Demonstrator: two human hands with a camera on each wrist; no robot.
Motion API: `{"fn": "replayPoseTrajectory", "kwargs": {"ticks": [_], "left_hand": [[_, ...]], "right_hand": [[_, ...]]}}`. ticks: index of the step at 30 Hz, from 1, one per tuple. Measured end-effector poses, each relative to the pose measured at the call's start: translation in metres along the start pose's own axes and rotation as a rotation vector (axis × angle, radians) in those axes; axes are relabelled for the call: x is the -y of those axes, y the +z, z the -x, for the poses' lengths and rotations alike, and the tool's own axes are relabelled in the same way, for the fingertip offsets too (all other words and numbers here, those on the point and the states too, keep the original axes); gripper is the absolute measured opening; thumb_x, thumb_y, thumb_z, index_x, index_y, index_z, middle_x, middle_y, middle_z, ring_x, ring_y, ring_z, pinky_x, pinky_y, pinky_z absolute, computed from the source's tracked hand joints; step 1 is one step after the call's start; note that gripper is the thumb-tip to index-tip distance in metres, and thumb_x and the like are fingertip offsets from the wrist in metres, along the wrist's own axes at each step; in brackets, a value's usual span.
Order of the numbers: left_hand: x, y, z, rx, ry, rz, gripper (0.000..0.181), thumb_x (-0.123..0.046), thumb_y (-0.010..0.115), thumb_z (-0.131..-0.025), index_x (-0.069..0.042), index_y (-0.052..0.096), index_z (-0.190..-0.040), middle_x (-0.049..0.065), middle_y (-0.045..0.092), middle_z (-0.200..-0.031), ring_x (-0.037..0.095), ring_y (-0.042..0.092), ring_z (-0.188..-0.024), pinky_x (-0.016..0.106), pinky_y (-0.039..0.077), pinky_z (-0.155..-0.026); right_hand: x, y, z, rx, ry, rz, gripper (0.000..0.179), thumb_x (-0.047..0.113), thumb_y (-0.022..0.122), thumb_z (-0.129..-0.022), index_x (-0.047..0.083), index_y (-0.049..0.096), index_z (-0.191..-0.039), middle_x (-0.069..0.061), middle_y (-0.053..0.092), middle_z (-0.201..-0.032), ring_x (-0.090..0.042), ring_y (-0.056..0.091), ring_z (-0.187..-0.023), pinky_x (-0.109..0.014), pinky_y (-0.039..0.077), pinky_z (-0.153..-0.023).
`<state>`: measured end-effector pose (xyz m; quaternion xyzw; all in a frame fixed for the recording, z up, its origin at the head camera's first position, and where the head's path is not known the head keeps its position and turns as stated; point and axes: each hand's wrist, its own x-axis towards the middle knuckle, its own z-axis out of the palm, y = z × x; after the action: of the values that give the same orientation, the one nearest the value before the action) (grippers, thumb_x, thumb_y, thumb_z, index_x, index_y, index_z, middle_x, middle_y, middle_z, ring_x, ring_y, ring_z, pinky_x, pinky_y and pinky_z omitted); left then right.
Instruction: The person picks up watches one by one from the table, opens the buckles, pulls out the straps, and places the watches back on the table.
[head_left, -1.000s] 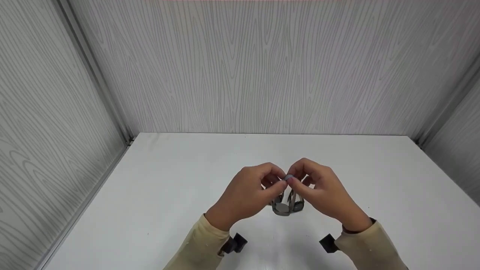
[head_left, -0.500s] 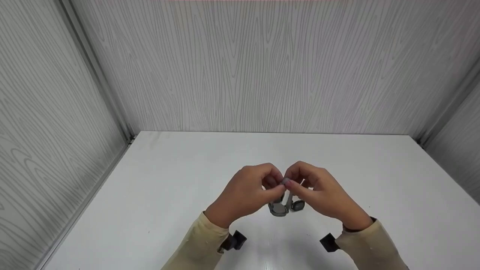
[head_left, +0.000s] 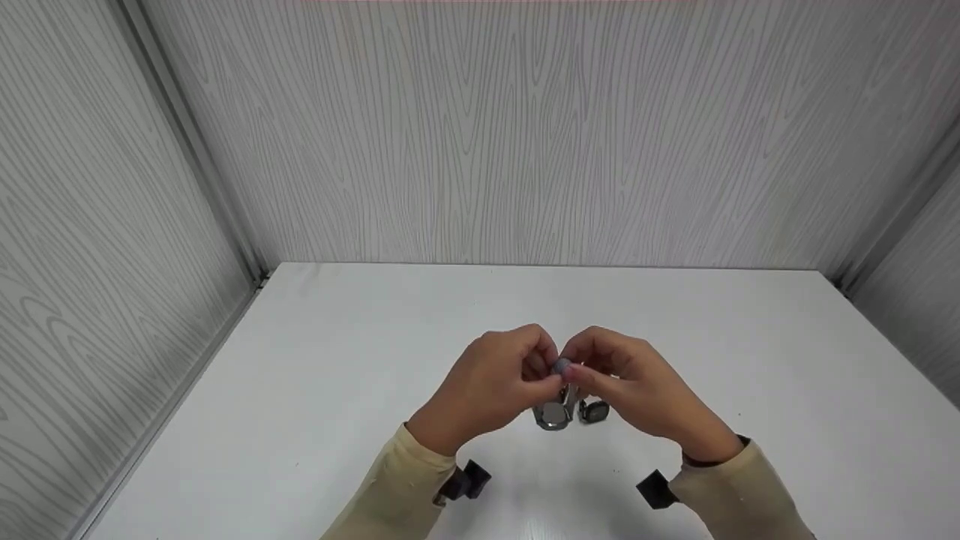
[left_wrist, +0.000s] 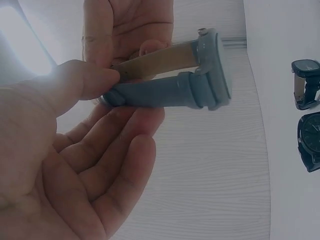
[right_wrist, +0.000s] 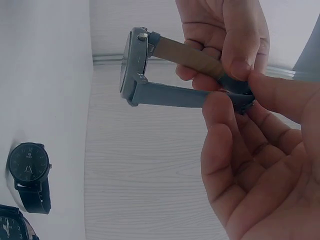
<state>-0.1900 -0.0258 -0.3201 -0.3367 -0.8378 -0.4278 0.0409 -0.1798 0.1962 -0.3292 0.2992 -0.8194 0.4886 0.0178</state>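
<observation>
A blue-grey wristwatch [left_wrist: 215, 72] hangs from both hands, its strap bent into a loop with a tan inner side. My left hand [head_left: 491, 382] pinches the strap ends between thumb and fingers. My right hand [head_left: 637, 379] pinches the same end, thumb against the strap [right_wrist: 175, 95]; its fingertips meet the left hand's. In the head view the watch case [head_left: 553, 416] dangles below the fingers. The buckle area is mostly covered by fingertips, so whether it is fastened cannot be seen.
Below the hands, two black watches lie on the white table [head_left: 375, 337], a round-dialled watch [right_wrist: 29, 162] and another black watch [right_wrist: 11, 225] beside it. Wood-grain panels [head_left: 480, 135] enclose the table at the back and sides.
Both hands and the blue-grey watch have shifted slightly left. The fingertips have dropped a little, and the watch case has turned somewhat. Both hands keep hold of the strap.
</observation>
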Motion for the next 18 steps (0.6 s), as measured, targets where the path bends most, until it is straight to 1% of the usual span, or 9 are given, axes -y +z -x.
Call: {"fn": "replayPoseTrajectory", "kwargs": {"ticks": [6, 11, 15, 18], "left_hand": [[0.0014, 0.0030, 0.0002, 0.014, -0.009, -0.024, 0.008, -0.012, 0.072, -0.091, -0.014, 0.064, -0.092, -0.012, 0.071, -0.079, -0.002, 0.064, -0.070, 0.021, 0.053, -0.065], [0.0031, 0.0030, 0.0006, 0.009, 0.002, -0.048, 0.011, -0.008, 0.072, -0.088, -0.014, 0.063, -0.090, -0.010, 0.070, -0.077, 0.001, 0.061, -0.067, 0.022, 0.051, -0.064], [0.0037, 0.0031, 0.0008, 0.012, 0.012, -0.060, 0.012, -0.007, 0.072, -0.088, -0.013, 0.061, -0.090, -0.009, 0.069, -0.078, 0.001, 0.060, -0.067, 0.023, 0.051, -0.063], [0.0038, 0.0035, 0.0010, 0.023, 0.011, -0.063, 0.012, -0.008, 0.071, -0.088, -0.014, 0.061, -0.090, -0.010, 0.068, -0.078, 0.002, 0.058, -0.066, 0.022, 0.049, -0.062]], "right_hand": [[0.0001, 0.0003, -0.0002, 0.016, 0.031, 0.037, 0.008, 0.021, 0.068, -0.102, 0.014, 0.070, -0.106, 0.000, 0.072, -0.093, -0.018, 0.069, -0.078, -0.034, 0.059, -0.072], [0.0007, 0.0016, -0.0012, 0.029, 0.037, 0.050, 0.008, 0.022, 0.068, -0.102, 0.015, 0.071, -0.106, 0.001, 0.072, -0.094, -0.016, 0.068, -0.077, -0.037, 0.060, -0.072], [0.0008, 0.0023, -0.0015, 0.027, 0.030, 0.061, 0.007, 0.021, 0.068, -0.102, 0.017, 0.071, -0.106, 0.002, 0.071, -0.096, -0.015, 0.066, -0.075, -0.032, 0.059, -0.070], [0.0001, 0.0021, -0.0017, 0.024, 0.024, 0.085, 0.006, 0.022, 0.069, -0.102, 0.019, 0.072, -0.106, 0.004, 0.071, -0.095, -0.014, 0.063, -0.071, -0.028, 0.056, -0.066]]}}
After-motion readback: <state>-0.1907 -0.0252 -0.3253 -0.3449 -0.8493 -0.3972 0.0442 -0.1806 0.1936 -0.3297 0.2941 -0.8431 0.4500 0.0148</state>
